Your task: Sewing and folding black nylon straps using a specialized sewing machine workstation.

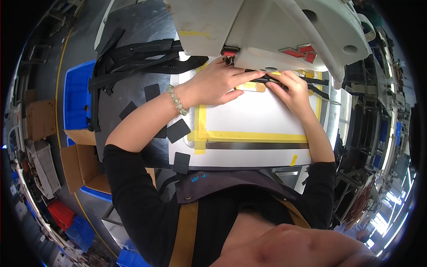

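Under the head of a large grey sewing machine (262, 33), both my hands work at a black strap (258, 78). My left hand (218, 83), with a beaded bracelet on its wrist, bends over the strap. Its index finger reaches right along the webbing, and some fingers are hidden by the machine. From the right, my right hand (291, 91) pinches the strap between thumb and fingers. The strap's ends (321, 86) run on past that hand. A small yellow-and-tan piece (251, 86) lies just below the strap, close to my left thumb.
A white work surface with yellow tape (253, 135) lies beneath my hands. Several black square patches (179, 130) are scattered left of it. Black straps (138, 58) heap at the far left, hanging beside a blue bin (78, 95). An open cardboard box (91, 167) stands below.
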The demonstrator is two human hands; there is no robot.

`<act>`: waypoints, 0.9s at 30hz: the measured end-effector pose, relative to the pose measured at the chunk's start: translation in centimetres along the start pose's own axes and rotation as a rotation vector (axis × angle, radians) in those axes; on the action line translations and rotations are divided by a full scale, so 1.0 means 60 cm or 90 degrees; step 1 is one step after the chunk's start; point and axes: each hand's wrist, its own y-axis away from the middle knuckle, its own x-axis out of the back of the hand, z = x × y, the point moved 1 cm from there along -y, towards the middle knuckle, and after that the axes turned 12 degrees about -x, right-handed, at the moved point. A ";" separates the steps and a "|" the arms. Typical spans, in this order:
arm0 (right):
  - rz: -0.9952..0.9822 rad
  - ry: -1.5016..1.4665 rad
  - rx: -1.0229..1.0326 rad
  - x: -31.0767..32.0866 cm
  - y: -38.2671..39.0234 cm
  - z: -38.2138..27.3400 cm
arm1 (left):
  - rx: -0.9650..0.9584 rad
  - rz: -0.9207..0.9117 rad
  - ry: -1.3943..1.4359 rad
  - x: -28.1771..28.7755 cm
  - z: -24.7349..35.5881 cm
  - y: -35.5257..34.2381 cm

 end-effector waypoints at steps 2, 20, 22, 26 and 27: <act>0.001 -0.027 -0.012 -0.001 0.000 -0.002 | -0.003 0.004 -0.002 -0.001 0.000 0.000; 0.030 0.015 0.000 -0.005 -0.002 -0.005 | -0.007 0.006 0.005 0.003 0.000 -0.002; 0.030 0.009 0.018 -0.007 -0.002 -0.001 | -0.001 0.013 0.009 0.000 -0.001 0.001; 0.030 -0.006 0.006 -0.007 -0.001 -0.003 | 0.009 0.005 0.015 -0.001 0.000 0.002; 0.029 -0.021 0.006 -0.007 -0.001 -0.003 | 0.008 0.006 0.013 -0.001 0.000 0.002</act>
